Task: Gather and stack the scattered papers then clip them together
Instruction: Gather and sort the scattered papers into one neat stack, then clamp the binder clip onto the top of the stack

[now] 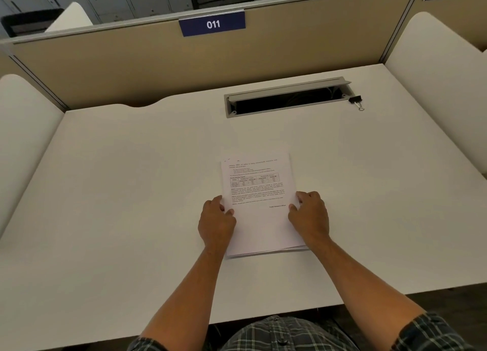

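Now squaring the gathered papers on the wide white bench [131,192].
Centre frame, the white printed paper stack [257,206] lies lengthwise away; left hand [216,223] and right hand [311,217] pinch its side edges. Upper right, nearer the right hand, waits the small black binder clip [356,101].

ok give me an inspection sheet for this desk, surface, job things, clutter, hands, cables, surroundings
surface: white desk, bare apart from the job's things
job's things: paper stack lying flat at centre, lower edges slightly fanned; black binder clip at far right, apart from the stack, beside the cable slot
clutter: nothing seen
grippers: left hand on the stack's left edge, right hand on its right edge, fingers pressing the sides
cables: nothing seen; slot interior is dark
surroundings: beige partition with sign 011, white side panels, grey lockers behind
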{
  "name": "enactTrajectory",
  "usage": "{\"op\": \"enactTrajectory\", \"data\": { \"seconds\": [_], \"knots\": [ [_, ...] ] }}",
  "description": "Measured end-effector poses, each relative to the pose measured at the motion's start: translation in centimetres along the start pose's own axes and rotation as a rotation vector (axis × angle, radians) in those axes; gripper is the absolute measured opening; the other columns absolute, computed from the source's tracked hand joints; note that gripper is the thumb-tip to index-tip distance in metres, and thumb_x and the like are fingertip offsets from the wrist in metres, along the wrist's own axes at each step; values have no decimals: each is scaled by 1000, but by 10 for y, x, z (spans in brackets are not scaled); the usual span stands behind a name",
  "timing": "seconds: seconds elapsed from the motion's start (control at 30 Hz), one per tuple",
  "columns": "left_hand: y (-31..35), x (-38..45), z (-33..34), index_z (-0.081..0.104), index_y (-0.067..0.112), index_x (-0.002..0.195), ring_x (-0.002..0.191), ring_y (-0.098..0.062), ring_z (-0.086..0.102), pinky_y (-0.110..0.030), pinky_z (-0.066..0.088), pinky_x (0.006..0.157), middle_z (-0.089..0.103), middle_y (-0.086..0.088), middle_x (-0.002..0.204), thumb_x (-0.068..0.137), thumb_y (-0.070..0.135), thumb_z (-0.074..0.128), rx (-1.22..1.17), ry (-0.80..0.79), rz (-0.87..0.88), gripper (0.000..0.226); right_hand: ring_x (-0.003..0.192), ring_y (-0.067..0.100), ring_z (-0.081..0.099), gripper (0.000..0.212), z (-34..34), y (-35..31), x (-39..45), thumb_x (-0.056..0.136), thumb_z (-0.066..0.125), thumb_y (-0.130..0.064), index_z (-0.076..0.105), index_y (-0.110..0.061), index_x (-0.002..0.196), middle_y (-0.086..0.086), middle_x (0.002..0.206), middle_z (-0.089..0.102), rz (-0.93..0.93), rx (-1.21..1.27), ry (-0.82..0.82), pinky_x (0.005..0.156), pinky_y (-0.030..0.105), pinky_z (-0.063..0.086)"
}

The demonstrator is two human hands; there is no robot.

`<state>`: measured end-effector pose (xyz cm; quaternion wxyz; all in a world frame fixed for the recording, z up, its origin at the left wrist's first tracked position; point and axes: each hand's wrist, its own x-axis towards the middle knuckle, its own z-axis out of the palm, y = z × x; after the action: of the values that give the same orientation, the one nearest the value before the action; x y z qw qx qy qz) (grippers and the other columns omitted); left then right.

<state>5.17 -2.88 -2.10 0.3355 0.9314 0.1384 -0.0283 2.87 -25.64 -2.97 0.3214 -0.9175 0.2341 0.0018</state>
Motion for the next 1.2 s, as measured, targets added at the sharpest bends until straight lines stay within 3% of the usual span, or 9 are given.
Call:
{"op": "enactTrajectory", "data": {
  "seconds": [0.17,0.43,0.9,1.1,1.2],
  "knots": [
    [9,-2,5,53,14,142,121,-30,56,-44,51,101,54,-10,135,88,20,73,-20,56,44,59,123,29,51,55,-1,-4,-2,92,70,-27,55,-7,141,12,133,54,-77,-95,55,95,39,51],
    [49,10,18,56,6,140,131,-30,54,-42,44,107,60,-11,142,89,14,70,52,86,326,54,131,32,55,55,-11,-15,19,95,69,-29,57,-3,142,13,143,59,-276,-190,162,107,44,45],
    [178,66,97,49,12,149,141,-28,47,-42,37,116,52,-7,153,98,27,64,156,-80,605,56,117,35,63,44,-71,-6,122,94,71,-25,65,0,130,16,128,69,-234,-261,312,96,45,52],
    [241,92,145,49,13,149,136,-28,52,-42,41,113,54,-6,152,99,29,63,217,-127,705,55,111,34,66,35,-105,18,182,88,71,-6,70,0,123,16,122,71,-249,-265,385,91,43,54],
    [272,103,170,50,14,149,134,-29,53,-42,43,111,54,-7,151,98,28,64,225,-136,751,55,112,33,65,35,-119,30,213,90,68,-6,69,-1,125,16,124,70,-212,-254,400,92,41,53]
  ]
}}
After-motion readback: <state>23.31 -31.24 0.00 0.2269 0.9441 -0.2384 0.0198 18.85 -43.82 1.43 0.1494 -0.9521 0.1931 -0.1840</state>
